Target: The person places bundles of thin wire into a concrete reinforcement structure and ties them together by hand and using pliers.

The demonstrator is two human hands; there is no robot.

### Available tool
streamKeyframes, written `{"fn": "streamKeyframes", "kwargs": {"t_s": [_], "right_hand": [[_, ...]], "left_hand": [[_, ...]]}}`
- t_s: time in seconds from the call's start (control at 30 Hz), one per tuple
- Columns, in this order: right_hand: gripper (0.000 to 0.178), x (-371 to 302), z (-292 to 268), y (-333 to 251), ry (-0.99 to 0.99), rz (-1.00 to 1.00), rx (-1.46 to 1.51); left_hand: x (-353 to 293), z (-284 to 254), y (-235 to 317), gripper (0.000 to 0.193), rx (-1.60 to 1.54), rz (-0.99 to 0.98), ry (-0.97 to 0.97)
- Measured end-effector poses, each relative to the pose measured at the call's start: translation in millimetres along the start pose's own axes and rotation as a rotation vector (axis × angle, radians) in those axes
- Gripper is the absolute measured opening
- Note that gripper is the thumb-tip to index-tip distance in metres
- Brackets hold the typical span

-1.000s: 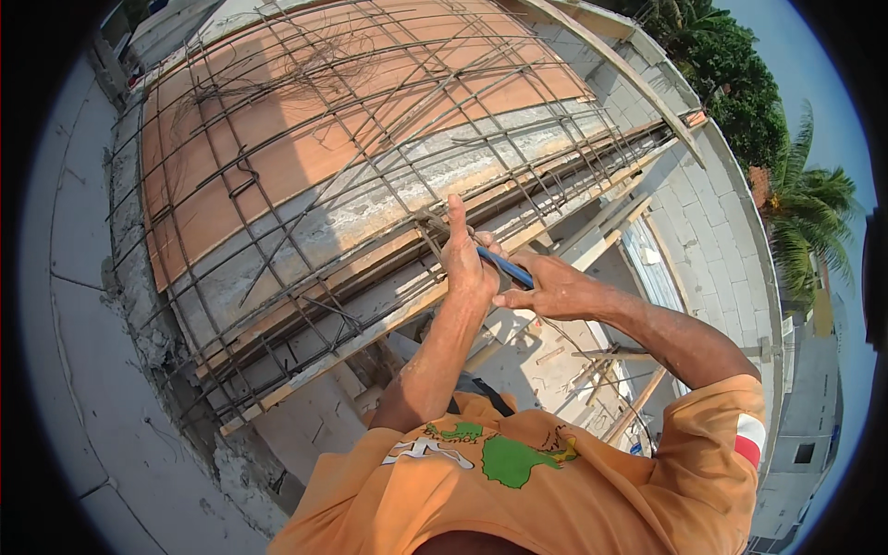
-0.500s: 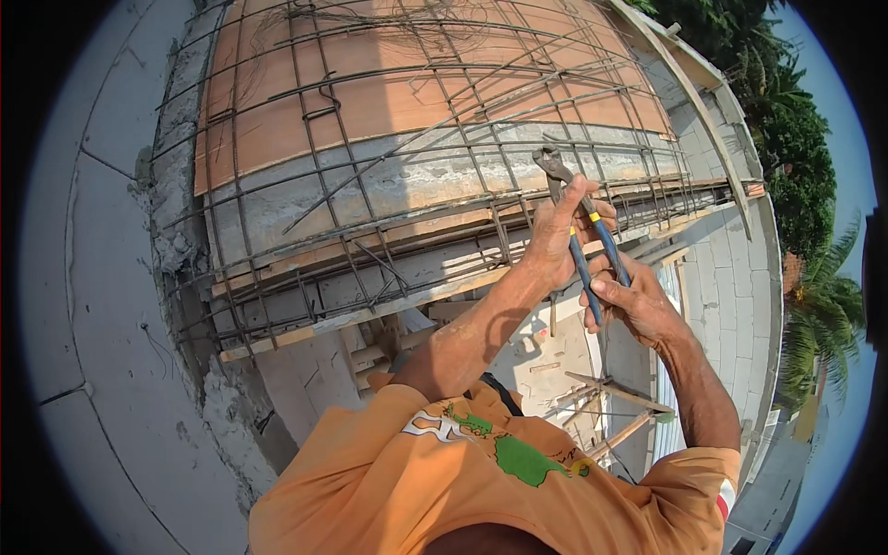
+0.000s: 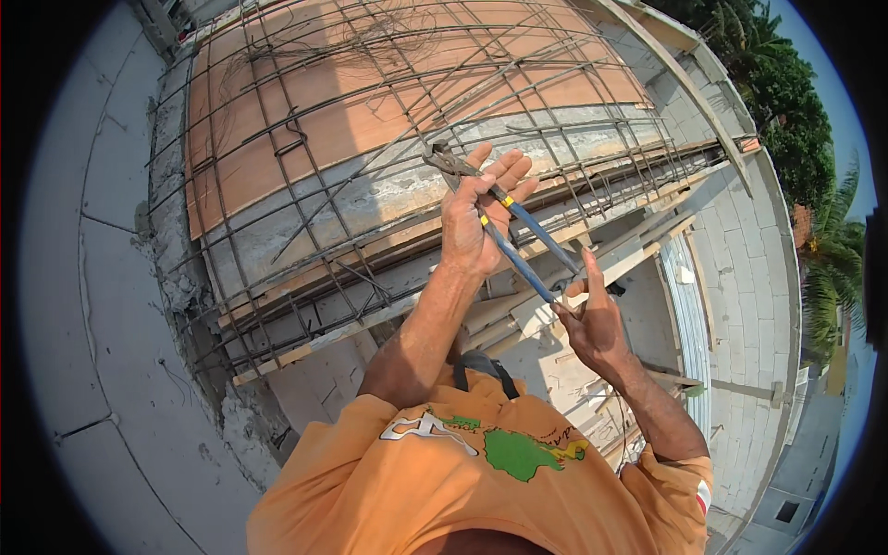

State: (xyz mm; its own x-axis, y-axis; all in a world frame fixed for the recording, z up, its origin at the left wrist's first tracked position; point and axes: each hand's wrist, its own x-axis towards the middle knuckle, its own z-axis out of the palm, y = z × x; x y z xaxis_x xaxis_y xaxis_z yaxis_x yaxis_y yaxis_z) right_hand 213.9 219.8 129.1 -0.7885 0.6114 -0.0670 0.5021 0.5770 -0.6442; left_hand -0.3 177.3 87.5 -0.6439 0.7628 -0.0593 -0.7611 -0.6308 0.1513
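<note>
A pair of end-cutting pliers [image 3: 546,237] with blue handles and yellow bands is held up in front of me, jaws to the upper left, handles spread apart. My left hand [image 3: 474,231] supports it near the pivot, thumb pressed across the metal and other fingers stretched out behind. The handle ends are gripped by my right hand [image 3: 594,326], its index finger pointing up and the other fingers curled. Beyond the pliers runs a grid of steel reinforcing bars [image 3: 302,195], with the jaws in front of it; I cannot tell whether they touch a bar.
Under the bars lies an orange-brown plywood panel [image 3: 319,65], with loose tie wire [image 3: 370,42] on top. A timber board [image 3: 684,83] leans at the upper right beside a block wall [image 3: 740,250]. A grey panel wall [image 3: 102,305] rises on the left. Below me is a drop with timbers.
Both hands and the pliers have shifted left. The handles are spread wider, my left fingers have straightened, and my right hand has moved down to the handle ends. The view has tilted slightly.
</note>
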Motion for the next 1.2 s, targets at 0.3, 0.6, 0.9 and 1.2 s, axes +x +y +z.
{"fn": "streamKeyframes", "kwargs": {"t_s": [0.3,0.6,0.9,1.2], "right_hand": [[0.08,-6.2,6.5,1.9,-0.459,0.002,0.088],[0.02,48.5,-36.1,51.6,0.001,-0.278,-0.272],[0.061,32.7,36.5,6.0,0.041,-0.489,-0.391],[0.069,15.3,52.0,12.6,0.311,-0.249,0.02]], "left_hand": [[-11.2,-31.3,52.2,0.021,0.079,0.371,0.09],[-9.3,9.3,84.9,0.022,0.392,0.602,0.079],[-46.1,13.3,11.4,0.014,0.441,0.512,0.026],[-51.3,19.1,-24.9,0.04,0.517,0.416,-0.085]]}}
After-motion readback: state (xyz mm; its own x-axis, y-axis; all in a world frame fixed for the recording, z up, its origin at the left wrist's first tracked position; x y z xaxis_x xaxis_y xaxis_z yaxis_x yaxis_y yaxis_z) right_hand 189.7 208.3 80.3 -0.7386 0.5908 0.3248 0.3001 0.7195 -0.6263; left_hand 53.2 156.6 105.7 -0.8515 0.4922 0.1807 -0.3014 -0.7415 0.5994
